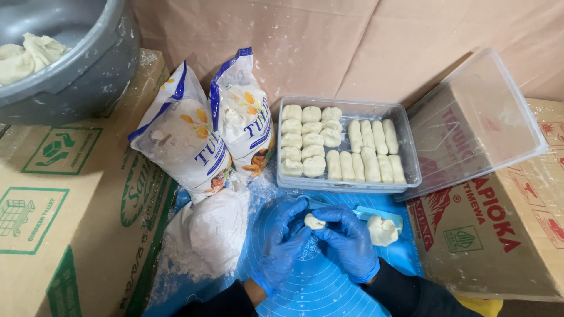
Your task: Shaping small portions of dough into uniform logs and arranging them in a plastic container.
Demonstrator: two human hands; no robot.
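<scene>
Both blue-gloved hands, left (283, 243) and right (351, 238), cup together around a soft, pale dough lump (314, 221) over the blue silicone mat (317, 287).

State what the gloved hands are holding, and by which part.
A small piece of dough, pinched at its edges between the fingertips of the left hand and the right hand, above the blue mat.

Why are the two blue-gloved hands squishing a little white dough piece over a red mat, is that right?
Not quite: the head view shows the round silicone mat is blue, not red. The blue-gloved left hand and right hand do squeeze a small white dough piece over it.
</scene>
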